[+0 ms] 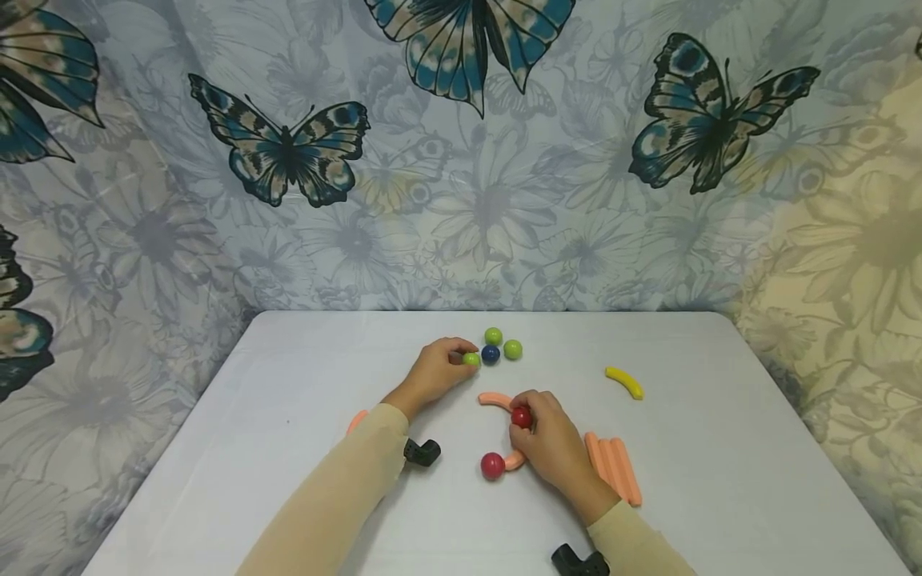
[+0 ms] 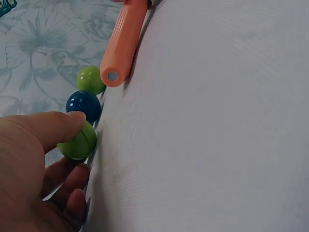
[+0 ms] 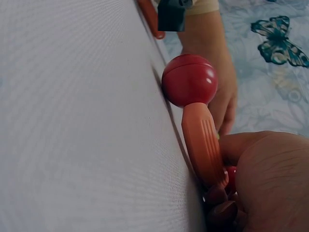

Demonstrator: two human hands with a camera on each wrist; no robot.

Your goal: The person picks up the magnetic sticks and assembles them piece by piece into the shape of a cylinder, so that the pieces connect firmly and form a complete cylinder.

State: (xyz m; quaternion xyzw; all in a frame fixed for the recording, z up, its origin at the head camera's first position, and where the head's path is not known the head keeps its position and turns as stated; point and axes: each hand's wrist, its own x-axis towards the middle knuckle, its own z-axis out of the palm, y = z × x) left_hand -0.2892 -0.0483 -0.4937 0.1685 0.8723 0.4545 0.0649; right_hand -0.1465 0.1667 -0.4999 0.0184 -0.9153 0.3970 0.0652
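Green ball (image 1: 471, 360) pinched betw. thumb & fingers of L hand (image 1: 435, 372), just beside blue ball (image 1: 491, 354), nr. 2 other green balls (image 1: 513, 350) toward far edge of tabletop (image 1: 720, 448), w/ red ball (image 1: 521, 417) gripped in R hand (image 1: 553, 444) at end of curved orange rod (image 1: 493, 398), & 2nd red ball (image 1: 493, 466) touching nearer orange rod (image 1: 515, 460).
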